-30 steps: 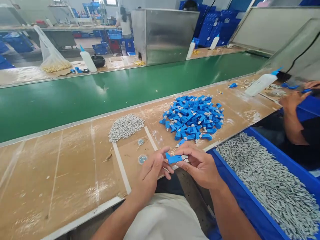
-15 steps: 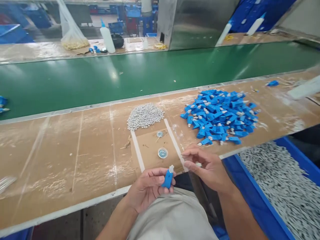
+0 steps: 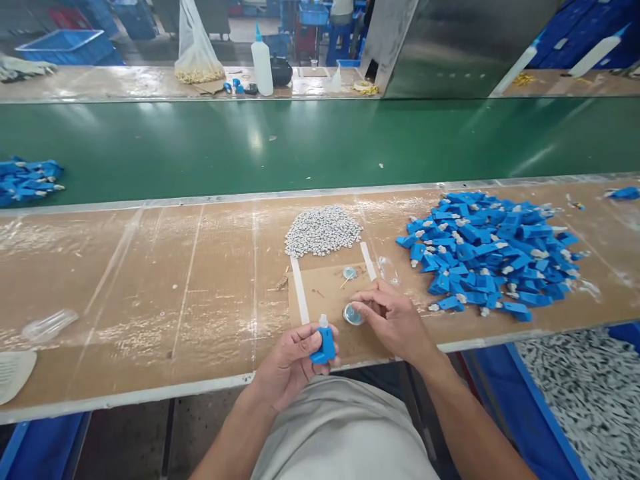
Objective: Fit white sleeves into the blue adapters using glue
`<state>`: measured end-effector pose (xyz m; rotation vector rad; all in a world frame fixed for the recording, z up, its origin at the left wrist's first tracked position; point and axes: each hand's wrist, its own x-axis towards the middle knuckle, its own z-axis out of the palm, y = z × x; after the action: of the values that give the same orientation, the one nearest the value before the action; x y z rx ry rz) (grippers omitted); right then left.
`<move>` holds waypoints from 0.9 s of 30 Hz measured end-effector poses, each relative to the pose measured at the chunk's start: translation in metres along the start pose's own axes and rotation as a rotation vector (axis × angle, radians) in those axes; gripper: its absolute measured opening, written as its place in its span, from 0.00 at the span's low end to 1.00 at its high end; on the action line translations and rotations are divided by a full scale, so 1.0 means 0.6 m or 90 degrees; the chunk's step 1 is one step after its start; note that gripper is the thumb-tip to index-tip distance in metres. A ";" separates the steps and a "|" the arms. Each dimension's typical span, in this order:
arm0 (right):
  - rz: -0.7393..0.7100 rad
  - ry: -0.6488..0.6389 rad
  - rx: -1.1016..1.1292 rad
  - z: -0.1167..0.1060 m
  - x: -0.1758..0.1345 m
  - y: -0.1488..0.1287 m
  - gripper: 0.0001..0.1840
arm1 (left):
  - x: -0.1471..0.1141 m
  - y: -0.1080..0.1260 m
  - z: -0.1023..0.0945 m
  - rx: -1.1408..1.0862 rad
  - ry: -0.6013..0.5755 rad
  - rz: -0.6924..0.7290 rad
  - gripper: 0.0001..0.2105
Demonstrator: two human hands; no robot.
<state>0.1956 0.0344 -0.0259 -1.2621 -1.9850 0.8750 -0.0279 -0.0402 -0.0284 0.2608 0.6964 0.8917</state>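
Observation:
My left hand point(image 3: 286, 365) is closed around a blue plastic part point(image 3: 325, 345), its whitish tip pointing up, just over the table's front edge. Thumb and fingers of my right hand point(image 3: 400, 325) are pinched together at the rim of a small round dish point(image 3: 351, 315) of bluish liquid. Whatever they may hold is hidden. Behind that dish lies a smaller round dish or lid point(image 3: 349, 273) with a thin stick point(image 3: 345, 283) by it. Small grey pieces point(image 3: 323, 230) form a heap farther back. To the right is a large pile of blue parts with whitish tips point(image 3: 493, 250).
A green conveyor belt point(image 3: 210, 143) runs behind the table point(image 3: 200, 287), with more blue parts point(image 3: 27, 180) on its left. Below the table at right stands a blue bin point(image 3: 537, 400) full of small grey-and-dark pieces. A squeeze bottle point(image 3: 262, 67) stands beyond the belt.
My right hand has moved from beside the table edge forward and left to the dish of liquid. My left hand still holds the blue part, now slightly higher. The view has swung left.

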 end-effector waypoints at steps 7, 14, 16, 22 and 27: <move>-0.115 -0.027 -0.080 -0.014 -0.017 -0.021 0.11 | 0.012 0.007 -0.002 -0.007 0.001 0.032 0.15; 0.062 0.025 0.102 -0.026 -0.017 -0.012 0.09 | 0.023 0.006 0.028 -0.019 -0.016 0.036 0.18; 0.105 0.067 0.208 -0.028 -0.015 -0.007 0.09 | 0.026 0.003 0.036 -0.020 -0.023 0.037 0.19; 0.089 0.128 0.418 -0.034 -0.012 -0.032 0.06 | 0.033 -0.001 0.055 -0.026 -0.048 0.030 0.18; 0.016 0.170 0.321 -0.033 -0.021 -0.082 0.03 | 0.035 -0.005 0.059 -0.022 -0.046 0.047 0.17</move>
<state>0.1903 0.0105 0.0230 -1.0446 -1.4247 1.0725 0.0063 -0.0227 -0.0124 0.2881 0.6074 0.9590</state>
